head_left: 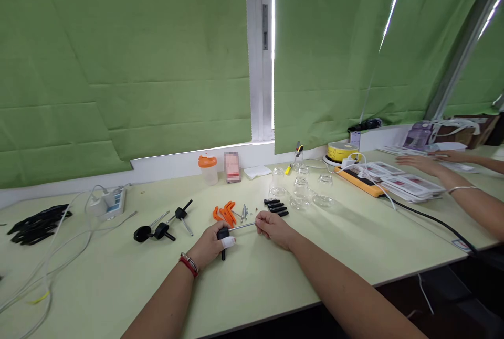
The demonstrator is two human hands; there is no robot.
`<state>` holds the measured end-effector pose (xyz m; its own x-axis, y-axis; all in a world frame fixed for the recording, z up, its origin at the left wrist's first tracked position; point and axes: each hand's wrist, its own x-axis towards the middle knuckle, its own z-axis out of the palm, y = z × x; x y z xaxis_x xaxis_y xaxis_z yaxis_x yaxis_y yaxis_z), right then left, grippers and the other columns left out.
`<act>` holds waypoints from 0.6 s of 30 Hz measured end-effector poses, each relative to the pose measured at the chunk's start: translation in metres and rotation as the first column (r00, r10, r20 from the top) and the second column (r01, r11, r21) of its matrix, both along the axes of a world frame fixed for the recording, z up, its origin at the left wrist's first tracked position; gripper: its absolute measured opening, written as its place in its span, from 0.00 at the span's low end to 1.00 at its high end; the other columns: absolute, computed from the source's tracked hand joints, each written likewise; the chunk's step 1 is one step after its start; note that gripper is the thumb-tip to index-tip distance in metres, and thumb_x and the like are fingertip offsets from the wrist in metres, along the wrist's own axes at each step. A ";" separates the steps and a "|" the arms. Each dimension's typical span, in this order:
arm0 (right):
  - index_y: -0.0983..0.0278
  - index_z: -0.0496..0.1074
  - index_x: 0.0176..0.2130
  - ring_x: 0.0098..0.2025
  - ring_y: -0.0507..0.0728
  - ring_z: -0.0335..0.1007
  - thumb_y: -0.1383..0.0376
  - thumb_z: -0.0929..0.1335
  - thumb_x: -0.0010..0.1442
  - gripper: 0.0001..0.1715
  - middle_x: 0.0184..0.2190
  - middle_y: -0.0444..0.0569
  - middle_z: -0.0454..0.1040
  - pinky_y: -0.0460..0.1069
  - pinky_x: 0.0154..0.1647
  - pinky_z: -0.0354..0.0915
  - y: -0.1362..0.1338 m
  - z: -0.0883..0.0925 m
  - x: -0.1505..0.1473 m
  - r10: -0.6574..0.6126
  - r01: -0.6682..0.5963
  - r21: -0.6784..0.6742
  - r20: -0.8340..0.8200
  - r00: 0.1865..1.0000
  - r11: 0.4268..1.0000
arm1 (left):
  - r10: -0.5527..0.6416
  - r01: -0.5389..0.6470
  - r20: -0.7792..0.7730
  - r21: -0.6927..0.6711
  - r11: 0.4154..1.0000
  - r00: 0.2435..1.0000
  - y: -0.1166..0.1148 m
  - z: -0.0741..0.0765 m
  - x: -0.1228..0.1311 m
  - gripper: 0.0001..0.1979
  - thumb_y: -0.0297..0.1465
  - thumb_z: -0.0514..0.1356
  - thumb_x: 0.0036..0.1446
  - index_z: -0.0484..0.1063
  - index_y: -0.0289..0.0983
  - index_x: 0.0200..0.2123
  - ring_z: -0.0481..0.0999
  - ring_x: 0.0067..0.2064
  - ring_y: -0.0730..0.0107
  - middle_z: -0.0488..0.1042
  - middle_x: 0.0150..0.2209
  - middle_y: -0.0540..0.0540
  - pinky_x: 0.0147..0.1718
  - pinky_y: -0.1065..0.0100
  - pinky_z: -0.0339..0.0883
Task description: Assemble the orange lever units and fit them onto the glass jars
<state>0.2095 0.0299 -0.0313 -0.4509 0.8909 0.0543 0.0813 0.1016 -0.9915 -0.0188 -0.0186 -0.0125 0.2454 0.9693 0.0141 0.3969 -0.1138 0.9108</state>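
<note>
My left hand (210, 247), with a white wrap on its thumb, is closed around a black plastic part (223, 233) that has a short black stem pointing toward me. A thin metal rod (242, 225) runs from this part to the right. At the rod's far end, the fingertips of my right hand (271, 228) are pinched together; any small piece inside them is hidden. Just beyond my hands lie orange plastic pieces (225, 213), several small metal pins (244, 212) and several black handle-like pieces (276, 207). Left of them rest similar black parts with metal rods (161, 230).
Clear glass jars (301, 192) stand right of centre. Behind are an orange-lidded cup (208, 170) and a yellow round reel (342, 151). A power strip (360, 181), cables and paper stacks (411, 181) lie right, near another person's hands (421, 163). Black strips (37, 224) lie left.
</note>
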 end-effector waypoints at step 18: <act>0.63 0.63 0.34 0.20 0.47 0.53 0.60 0.66 0.53 0.10 0.22 0.40 0.66 0.44 0.22 0.51 0.003 -0.005 0.002 0.023 -0.022 0.022 -0.027 0.999 1.000 | 0.007 -0.007 -0.010 -0.008 1.000 1.000 0.001 0.001 0.001 0.18 0.40 0.63 0.45 0.65 0.37 0.37 0.59 0.30 0.73 0.60 0.29 0.53 0.27 0.72 0.56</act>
<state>0.2113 0.0329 -0.0362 -0.4688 0.8791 0.0858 0.0516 0.1243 -0.9909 -0.0182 -0.0181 -0.0116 0.2391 0.9710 0.0034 0.4071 -0.1034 0.9075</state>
